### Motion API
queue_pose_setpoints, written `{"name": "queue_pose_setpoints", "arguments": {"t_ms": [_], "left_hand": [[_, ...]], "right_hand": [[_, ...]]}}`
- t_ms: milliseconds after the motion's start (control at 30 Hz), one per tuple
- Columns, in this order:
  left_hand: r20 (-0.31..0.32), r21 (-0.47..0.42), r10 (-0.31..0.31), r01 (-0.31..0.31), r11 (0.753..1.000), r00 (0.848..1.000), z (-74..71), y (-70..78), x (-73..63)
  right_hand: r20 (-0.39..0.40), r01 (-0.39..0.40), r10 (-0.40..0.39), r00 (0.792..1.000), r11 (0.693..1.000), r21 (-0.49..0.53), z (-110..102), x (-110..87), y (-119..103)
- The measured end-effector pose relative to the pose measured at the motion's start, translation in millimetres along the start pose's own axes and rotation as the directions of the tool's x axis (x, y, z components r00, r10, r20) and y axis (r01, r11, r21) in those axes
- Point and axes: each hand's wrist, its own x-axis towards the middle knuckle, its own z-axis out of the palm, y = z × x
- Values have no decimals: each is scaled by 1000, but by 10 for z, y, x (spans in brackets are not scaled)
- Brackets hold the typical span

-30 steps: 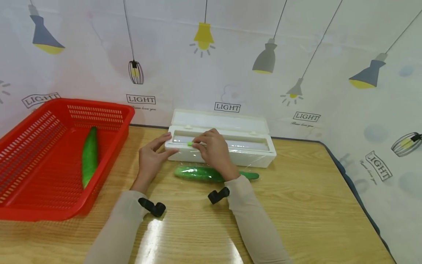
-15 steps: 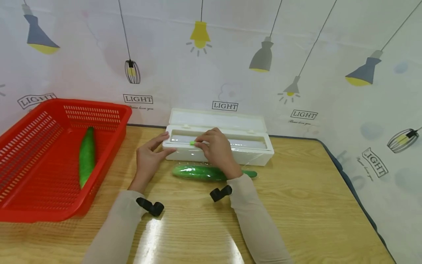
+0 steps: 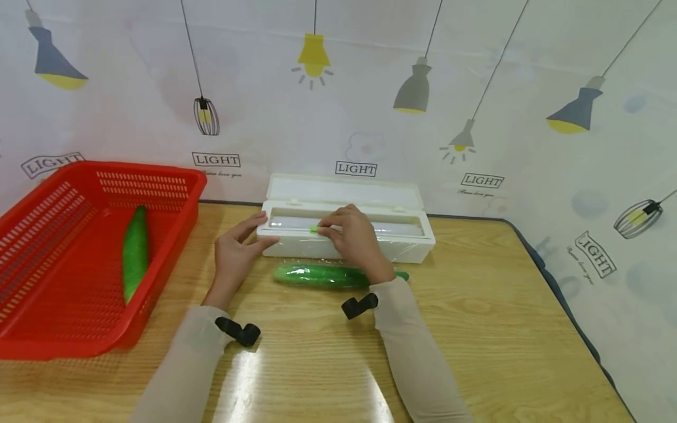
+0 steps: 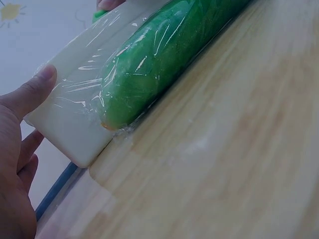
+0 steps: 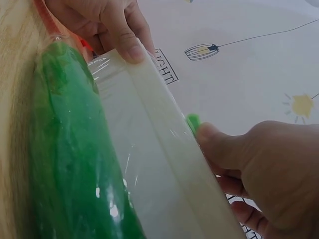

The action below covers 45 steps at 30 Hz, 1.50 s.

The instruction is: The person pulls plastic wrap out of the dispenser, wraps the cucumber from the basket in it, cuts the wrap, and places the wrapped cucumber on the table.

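A white cling film dispenser (image 3: 296,247) lies lengthwise near the wall, its lid (image 3: 344,192) tipped back and a roll of film (image 3: 394,228) inside. My left hand (image 3: 233,258) grips its left end, thumb (image 4: 37,89) on the front face and fingers behind. Between thumb and fingertips, my right hand (image 3: 355,242) pinches a small green slide cutter (image 5: 193,122) on the dispenser's front top edge. Clear film hangs down the front and covers a green cucumber (image 3: 317,275) on the table. The right wrist hides part of that cucumber in the head view.
To the left stands a red plastic basket (image 3: 132,326) with a second cucumber (image 3: 136,252) in it. Behind the wooden table (image 3: 508,329) is a white wall covering (image 3: 264,76) printed with lamps, which also runs along the right side.
My right hand has slid the green cutter a little to the right along the dispenser. The left hand keeps its hold on the left end. The head view has shifted slightly.
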Motion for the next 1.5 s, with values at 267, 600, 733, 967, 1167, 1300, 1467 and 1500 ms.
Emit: {"name": "queue_pose_setpoints", "arguments": {"t_ms": [267,600,733,967,1167,1300,1467,1500], "left_hand": [[-5,-3,11,-11,1000,1000,-8,-12,11],[-2,22,2,-2,1000,1000,-10,-15,-4],[-8,27,9,-9,1000,1000,-15,-15,-2],[1,15,1,-1,1000,1000,-12,-6,-2],[16,-25,2,-2,1000,1000,-9,-17,-9],[14,-30,10,-9,1000,1000,-9,-30,-9],[7,-14,11,-11,1000,1000,-14,-19,-11],[5,-10,8,-8,1000,1000,-16,-16,-10]], "right_hand": [[20,-36,35,999,999,12,-63,-12,34],[40,-38,38,998,999,19,-95,-45,117],[31,-24,23,999,999,32,-111,-49,148],[42,-23,21,999,999,38,-159,-65,189],[41,-8,7,999,1000,25,-162,-83,193],[22,6,-6,1000,1000,4,-157,-119,189],[2,-9,9,1000,1000,-13,-180,-158,198],[1,-11,11,1000,1000,-14,-188,-159,201]]}}
